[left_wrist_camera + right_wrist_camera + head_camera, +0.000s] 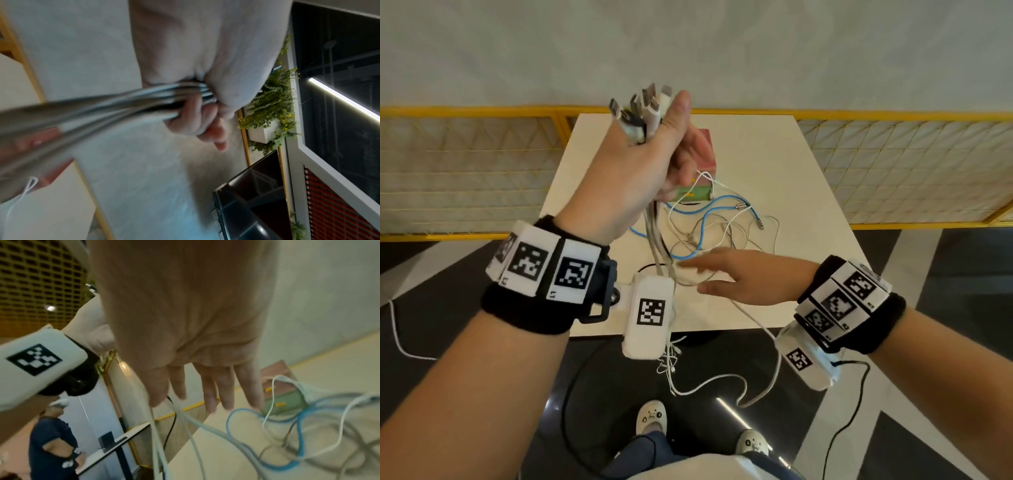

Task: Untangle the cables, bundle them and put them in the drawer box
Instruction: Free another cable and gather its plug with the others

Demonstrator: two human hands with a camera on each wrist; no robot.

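Untangling step in hand. I see the left hand (650, 161) raised above the table (791, 164), fingers clamped on a fistful of cables (705, 236) with plugs (643, 106) sticking up; the strands hang to the table and over its near edge. Right hand (736, 277), fingers straight and apart, hovers over the loops. The box (697, 192) sits on the table, behind the tangle. Next, I judge: comb strands free downward, then coil.

White and blue cables (702, 226) cross a cream table (774, 154) beside a pink-and-green drawer box (697, 192).
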